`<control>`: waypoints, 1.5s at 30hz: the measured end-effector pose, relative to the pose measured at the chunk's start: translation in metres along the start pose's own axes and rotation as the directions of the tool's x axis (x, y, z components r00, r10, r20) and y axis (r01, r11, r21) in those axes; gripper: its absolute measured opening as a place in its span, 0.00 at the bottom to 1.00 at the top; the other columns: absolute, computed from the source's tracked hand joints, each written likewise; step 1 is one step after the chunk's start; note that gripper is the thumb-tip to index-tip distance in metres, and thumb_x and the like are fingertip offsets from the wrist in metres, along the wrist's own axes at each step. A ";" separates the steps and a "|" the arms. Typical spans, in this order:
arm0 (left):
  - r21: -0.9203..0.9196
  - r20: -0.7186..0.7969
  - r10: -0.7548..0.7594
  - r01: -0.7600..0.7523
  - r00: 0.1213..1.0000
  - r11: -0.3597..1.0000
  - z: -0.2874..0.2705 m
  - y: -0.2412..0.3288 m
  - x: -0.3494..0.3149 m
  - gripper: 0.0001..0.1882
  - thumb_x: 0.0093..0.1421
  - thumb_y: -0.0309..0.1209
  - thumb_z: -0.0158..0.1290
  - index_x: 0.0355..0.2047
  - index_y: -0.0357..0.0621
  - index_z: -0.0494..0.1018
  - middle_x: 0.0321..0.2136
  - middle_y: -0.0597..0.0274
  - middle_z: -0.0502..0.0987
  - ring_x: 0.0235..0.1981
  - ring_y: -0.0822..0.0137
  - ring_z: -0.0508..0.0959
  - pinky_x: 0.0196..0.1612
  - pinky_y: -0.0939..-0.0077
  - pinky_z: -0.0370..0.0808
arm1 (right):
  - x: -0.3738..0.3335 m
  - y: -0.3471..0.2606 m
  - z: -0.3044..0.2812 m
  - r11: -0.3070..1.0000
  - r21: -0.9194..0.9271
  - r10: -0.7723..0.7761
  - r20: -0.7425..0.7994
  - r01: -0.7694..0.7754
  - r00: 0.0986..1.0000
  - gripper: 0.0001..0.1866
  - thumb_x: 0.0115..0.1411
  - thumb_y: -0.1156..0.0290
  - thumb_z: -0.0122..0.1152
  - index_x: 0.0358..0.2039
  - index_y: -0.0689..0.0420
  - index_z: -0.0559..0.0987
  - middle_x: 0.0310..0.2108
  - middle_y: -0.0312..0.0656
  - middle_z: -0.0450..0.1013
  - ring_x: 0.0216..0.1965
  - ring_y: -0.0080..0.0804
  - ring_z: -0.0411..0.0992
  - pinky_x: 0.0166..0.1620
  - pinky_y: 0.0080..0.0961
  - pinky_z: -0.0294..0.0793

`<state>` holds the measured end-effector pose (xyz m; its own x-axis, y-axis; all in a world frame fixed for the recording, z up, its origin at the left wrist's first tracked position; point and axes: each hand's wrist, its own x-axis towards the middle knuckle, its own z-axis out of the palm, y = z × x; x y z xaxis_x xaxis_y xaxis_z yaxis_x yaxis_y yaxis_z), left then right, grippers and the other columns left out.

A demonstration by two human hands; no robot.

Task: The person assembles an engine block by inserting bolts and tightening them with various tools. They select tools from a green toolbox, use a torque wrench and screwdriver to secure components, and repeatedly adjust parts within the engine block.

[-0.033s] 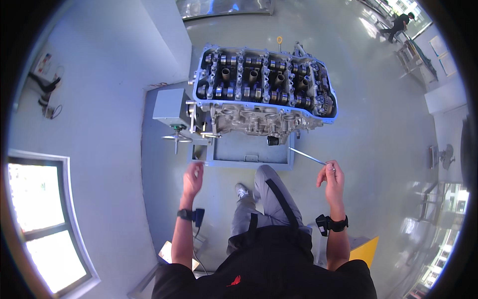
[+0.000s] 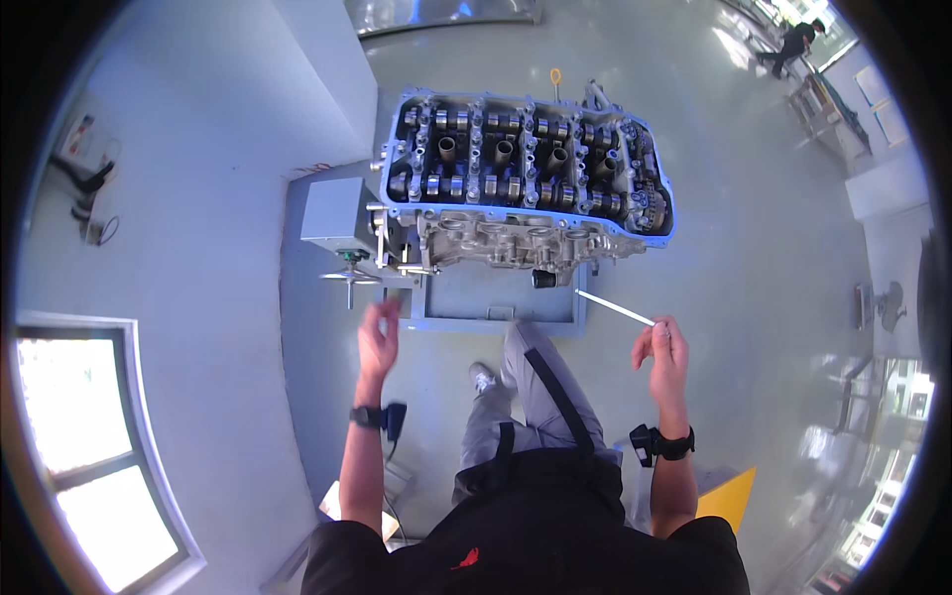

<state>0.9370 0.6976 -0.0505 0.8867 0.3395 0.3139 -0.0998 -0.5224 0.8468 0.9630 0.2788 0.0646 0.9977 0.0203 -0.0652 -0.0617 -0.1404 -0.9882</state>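
My right hand (image 2: 664,347) is closed around the near end of a slim straight metal rod (image 2: 617,308). From there the rod slants up and left, its far tip close to the black cylindrical part low on the engine (image 2: 526,223). My left hand (image 2: 377,337) is raised near the front left of the engine stand, its fingers bent and their tips smeared by motion. Whether anything small is in it cannot be made out. With its top cover off, the engine shows camshafts and several upright tubes inside a blue-lit rim.
A grey box with a handwheel (image 2: 349,278) sits at the engine's left, on the stand's frame. Under the engine lies a grey tray (image 2: 466,297). A white wall (image 2: 198,248) rises on the left. Far off at the upper right is another person (image 2: 796,45).
My left hand has shifted slightly up and to the left. My right hand stays nearly in place with the rod, which now catches brighter light.
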 end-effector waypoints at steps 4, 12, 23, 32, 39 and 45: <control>0.001 -0.135 -0.004 0.005 0.991 1.000 0.026 0.045 0.125 0.10 0.63 0.21 0.46 0.45 0.34 0.71 0.40 0.54 0.76 0.41 0.64 0.75 0.47 0.71 0.71 | 0.058 -0.020 0.027 1.000 -0.009 -0.013 -0.026 0.013 1.000 0.16 0.71 0.64 0.45 0.33 0.63 0.73 0.19 0.38 0.71 0.17 0.19 0.64 0.23 0.17 0.63; 0.416 -0.023 0.138 -0.116 0.990 0.902 0.061 0.052 0.193 0.15 0.63 0.22 0.42 0.50 0.33 0.68 0.50 0.45 0.71 0.50 0.48 0.70 0.54 0.60 0.65 | 0.172 -0.076 0.068 0.837 -0.465 -0.273 0.104 0.290 0.956 0.08 0.64 0.70 0.57 0.36 0.63 0.77 0.18 0.42 0.68 0.15 0.30 0.64 0.22 0.23 0.61; 0.357 -0.043 0.068 -0.049 0.997 0.933 0.058 0.053 0.195 0.11 0.59 0.21 0.44 0.41 0.33 0.69 0.44 0.44 0.73 0.46 0.47 0.72 0.52 0.56 0.65 | 0.235 -0.104 0.125 0.738 -0.533 -0.261 0.340 0.413 0.904 0.08 0.61 0.70 0.59 0.27 0.58 0.73 0.16 0.41 0.67 0.17 0.39 0.69 0.20 0.33 0.65; 0.337 -0.065 0.074 -0.048 0.995 0.940 0.060 0.049 0.196 0.08 0.60 0.22 0.44 0.39 0.34 0.70 0.41 0.47 0.75 0.47 0.48 0.73 0.53 0.56 0.65 | 0.225 -0.064 0.152 0.499 -0.674 -0.225 0.506 0.544 0.833 0.11 0.61 0.69 0.59 0.25 0.57 0.70 0.20 0.39 0.65 0.23 0.34 0.71 0.24 0.29 0.71; 0.309 -0.066 0.068 -0.045 0.995 0.950 0.060 0.048 0.194 0.08 0.61 0.22 0.44 0.39 0.34 0.70 0.40 0.48 0.74 0.47 0.46 0.72 0.53 0.55 0.66 | 0.220 -0.063 0.167 0.486 -0.731 -0.161 0.464 0.479 0.871 0.12 0.64 0.66 0.55 0.27 0.59 0.70 0.22 0.43 0.67 0.23 0.38 0.72 0.23 0.31 0.72; 0.301 -0.068 0.081 -0.057 0.994 0.952 0.060 0.045 0.192 0.08 0.62 0.22 0.44 0.39 0.35 0.70 0.40 0.48 0.74 0.47 0.46 0.73 0.53 0.55 0.66 | 0.223 -0.064 0.167 0.548 -0.721 -0.107 0.442 0.424 0.891 0.12 0.65 0.68 0.53 0.26 0.61 0.69 0.21 0.46 0.68 0.22 0.43 0.73 0.24 0.36 0.72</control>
<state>1.1294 0.6922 0.0224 0.8431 0.3480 0.4100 -0.0098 -0.7523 0.6587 1.1842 0.4578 0.0897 0.8821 0.4708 -0.0141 0.4100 -0.7823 -0.4689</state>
